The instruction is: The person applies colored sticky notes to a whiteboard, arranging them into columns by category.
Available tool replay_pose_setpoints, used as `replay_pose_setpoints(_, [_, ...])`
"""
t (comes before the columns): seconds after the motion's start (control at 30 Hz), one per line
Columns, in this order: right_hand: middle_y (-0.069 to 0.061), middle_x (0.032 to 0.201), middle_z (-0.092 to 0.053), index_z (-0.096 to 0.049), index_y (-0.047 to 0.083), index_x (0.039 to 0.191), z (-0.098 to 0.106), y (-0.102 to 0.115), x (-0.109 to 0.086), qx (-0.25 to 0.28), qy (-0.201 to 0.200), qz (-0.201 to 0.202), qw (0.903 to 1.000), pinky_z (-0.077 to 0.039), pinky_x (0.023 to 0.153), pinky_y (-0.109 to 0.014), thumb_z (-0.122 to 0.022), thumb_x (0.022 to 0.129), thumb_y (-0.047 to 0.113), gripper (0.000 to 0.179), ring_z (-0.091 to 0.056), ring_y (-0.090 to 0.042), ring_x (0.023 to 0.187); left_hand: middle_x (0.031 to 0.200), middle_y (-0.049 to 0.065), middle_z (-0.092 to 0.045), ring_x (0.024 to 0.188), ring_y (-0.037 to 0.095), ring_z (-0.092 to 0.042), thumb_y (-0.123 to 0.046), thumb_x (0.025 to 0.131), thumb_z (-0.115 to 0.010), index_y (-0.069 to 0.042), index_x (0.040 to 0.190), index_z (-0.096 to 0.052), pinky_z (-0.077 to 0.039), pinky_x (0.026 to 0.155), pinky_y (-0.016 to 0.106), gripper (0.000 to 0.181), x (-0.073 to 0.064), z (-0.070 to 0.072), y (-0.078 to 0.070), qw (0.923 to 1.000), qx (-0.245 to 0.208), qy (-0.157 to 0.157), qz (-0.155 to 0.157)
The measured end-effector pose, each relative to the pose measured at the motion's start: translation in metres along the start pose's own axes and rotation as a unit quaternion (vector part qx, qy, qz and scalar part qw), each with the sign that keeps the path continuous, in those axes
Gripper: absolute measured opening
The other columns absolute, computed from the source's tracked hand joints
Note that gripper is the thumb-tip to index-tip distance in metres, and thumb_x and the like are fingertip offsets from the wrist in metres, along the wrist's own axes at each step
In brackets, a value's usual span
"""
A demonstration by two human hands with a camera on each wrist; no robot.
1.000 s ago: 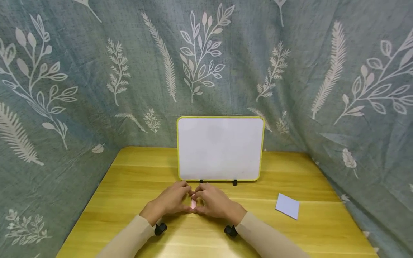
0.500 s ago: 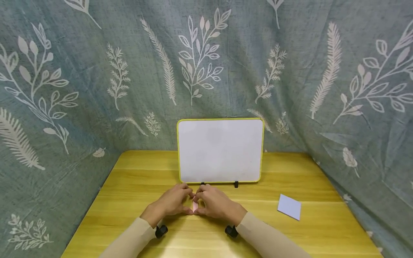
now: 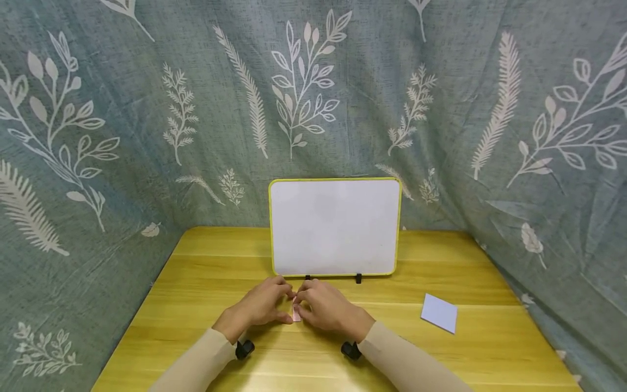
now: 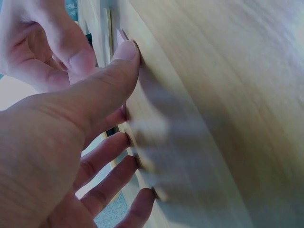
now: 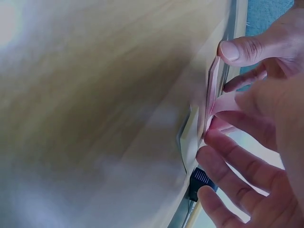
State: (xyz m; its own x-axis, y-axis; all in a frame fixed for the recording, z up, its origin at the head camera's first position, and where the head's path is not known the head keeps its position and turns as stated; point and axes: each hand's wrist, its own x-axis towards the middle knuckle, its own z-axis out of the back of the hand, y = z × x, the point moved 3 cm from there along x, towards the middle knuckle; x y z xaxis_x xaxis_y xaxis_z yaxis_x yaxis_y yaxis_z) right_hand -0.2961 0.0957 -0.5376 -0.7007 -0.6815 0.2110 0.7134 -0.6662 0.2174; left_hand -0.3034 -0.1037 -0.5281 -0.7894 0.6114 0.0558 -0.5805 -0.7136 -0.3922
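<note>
A small pink note pad [image 3: 296, 316] lies on the table between the two hands, partly hidden by fingers; in the right wrist view the pad [image 5: 213, 83] is a thin slab. My left hand [image 3: 262, 304] holds it, thumb at its near end and fingertips toward its far end. A pale pink flap of paper [image 5: 225, 102] stands up from the pad, its edge pinched by my right hand [image 3: 325, 307] between thumb and index finger. The other right fingers are spread. In the right wrist view, a pale yellowish flat piece [image 5: 190, 140] stands beside the pad; its kind is unclear.
Behind the hands a whiteboard [image 3: 335, 227] with a yellow rim stands on black feet [image 3: 358, 279]. A pale blue square note pad [image 3: 439, 313] lies to the right on the wooden table [image 3: 196, 305]. A leaf-patterned curtain [image 3: 147, 136] encloses the back and sides.
My right thumb has drawn up from the pink pad's near end to about its middle, uncovering that end. My left hand has hardly moved. The head view has tilted slightly.
</note>
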Motion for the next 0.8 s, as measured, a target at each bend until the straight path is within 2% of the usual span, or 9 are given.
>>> replay_pose_setpoints(0.17, [-0.001,0.119,-0.084,-0.092,0.015,0.111,-0.001,-0.001,0.003,0.036,-0.019,-0.020,0.9990,-0.068,0.093,-0.030,-0.079,0.110,0.015,0.013,-0.079,-0.015,0.107,0.129,0.005,-0.074,0.117,0.025,-0.069,-0.042,0.095,-0.099,-0.010,0.130,-0.084,-0.062,0.103,0.050,0.050,-0.001,-0.001,0.000,0.9999,-0.003,-0.009,0.009])
replay_pose_setpoints(0.3, [-0.001,0.109,-0.083,-0.091,0.012,0.109,0.000,-0.004,0.005,0.077,-0.038,-0.053,0.9948,-0.063,0.078,-0.020,-0.080,0.110,0.015,0.012,-0.075,-0.007,0.092,0.123,0.006,-0.075,0.112,0.025,-0.069,-0.044,0.103,-0.092,-0.012,0.120,-0.085,-0.064,0.093,0.049,0.037,0.000,-0.004,-0.004,0.9991,0.009,-0.039,0.017])
replay_pose_setpoints(0.43, [-0.002,0.102,-0.082,-0.090,0.011,0.107,0.001,-0.007,0.006,0.109,-0.055,-0.074,0.9897,-0.060,0.072,-0.018,-0.080,0.111,0.017,0.013,-0.077,-0.009,0.086,0.113,0.005,-0.073,0.102,0.024,-0.066,-0.045,0.100,-0.094,-0.013,0.108,-0.082,-0.059,0.077,0.044,0.035,0.003,-0.010,-0.008,0.9966,0.031,-0.072,0.024])
replay_pose_setpoints(0.5, [-0.003,0.101,-0.083,-0.090,0.012,0.105,0.001,-0.008,0.006,0.121,-0.061,-0.087,0.9870,-0.060,0.072,-0.019,-0.079,0.112,0.018,0.014,-0.078,-0.010,0.086,0.111,0.004,-0.072,0.101,0.024,-0.066,-0.044,0.097,-0.097,-0.013,0.106,-0.081,-0.057,0.074,0.043,0.036,0.002,-0.014,-0.008,0.9955,0.038,-0.082,0.027])
replay_pose_setpoints(0.6, [-0.003,0.102,-0.084,-0.091,0.014,0.104,0.002,-0.011,0.006,0.135,-0.069,-0.109,0.9824,-0.062,0.072,-0.021,-0.079,0.112,0.019,0.015,-0.080,-0.013,0.086,0.112,0.004,-0.072,0.103,0.025,-0.067,-0.042,0.093,-0.100,-0.012,0.106,-0.081,-0.058,0.075,0.046,0.038,0.002,-0.015,-0.009,0.9952,0.034,-0.086,0.032])
replay_pose_setpoints(0.8, [-0.001,0.105,-0.087,-0.090,0.014,0.104,0.004,-0.016,0.007,0.167,-0.084,-0.142,0.9721,-0.063,0.071,-0.022,-0.081,0.110,0.016,0.011,-0.079,-0.010,0.085,0.118,0.006,-0.074,0.110,0.028,-0.070,-0.038,0.090,-0.104,-0.009,0.115,-0.077,-0.060,0.082,0.052,0.046,0.006,-0.014,-0.007,0.9954,0.008,-0.085,0.044])
